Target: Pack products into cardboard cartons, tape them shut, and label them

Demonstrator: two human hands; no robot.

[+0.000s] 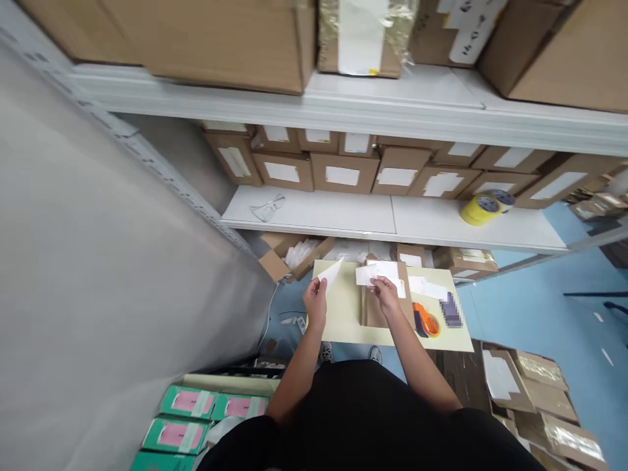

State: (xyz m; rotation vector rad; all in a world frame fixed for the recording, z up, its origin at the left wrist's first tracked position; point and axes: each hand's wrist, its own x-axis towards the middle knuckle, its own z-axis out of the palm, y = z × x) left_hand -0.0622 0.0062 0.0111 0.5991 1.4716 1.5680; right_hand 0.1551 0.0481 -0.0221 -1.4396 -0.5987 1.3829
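My left hand (316, 299) pinches a white sheet of paper (331, 273) by its lower edge, above the left part of the pale yellow table (338, 320). Over a cardboard box (375, 316) in the middle of that table, my right hand (385, 294) is closed on a small white label (364, 275). White paper also covers part of the box's top behind this label. To the right of the box lies an orange tape dispenser (426, 320) with yellow tape. More white slips (432, 289) rest behind the dispenser.
Metal shelving (318, 216) with labelled cartons (341, 174) rises behind the table. Yellow tape rolls (475, 210) and eyeglasses (269, 208) sit on its middle shelf. Green boxes (179, 435) stand at lower left, cardboard parcels (540, 399) at lower right. A grey wall (98, 261) bounds the left.
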